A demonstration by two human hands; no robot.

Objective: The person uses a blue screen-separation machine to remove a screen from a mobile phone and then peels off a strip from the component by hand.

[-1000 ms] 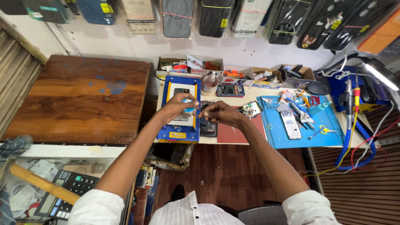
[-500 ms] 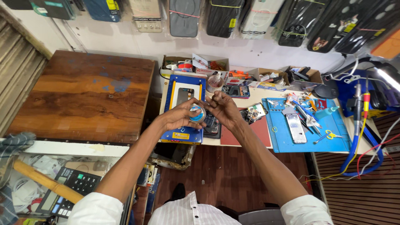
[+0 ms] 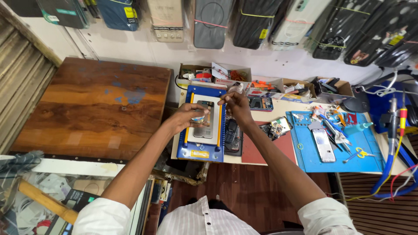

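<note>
My left hand [image 3: 185,119] grips a small bluish tape roll [image 3: 198,118] just above a phone [image 3: 203,126]. The phone lies flat on the white pad of a blue and yellow bench machine [image 3: 201,152]. My right hand [image 3: 236,105] hovers over the machine's upper right corner. Its fingertips are pinched together on what looks like the free end of the tape, a short way from the roll. Both forearms reach in from below, in white rolled-up sleeves.
A dark keypad phone [image 3: 231,135] and a red mat [image 3: 257,151] lie to the right of the machine. Further right is a blue work mat [image 3: 305,156] with a phone, tools and scissors. Cardboard parts boxes [image 3: 215,72] line the back. A wooden tabletop [image 3: 91,104] is on the left and cables [image 3: 394,143] on the far right.
Both hands have risen from the machine's lower part to over its pad. My right hand has drawn away from the roll, up and to the right.
</note>
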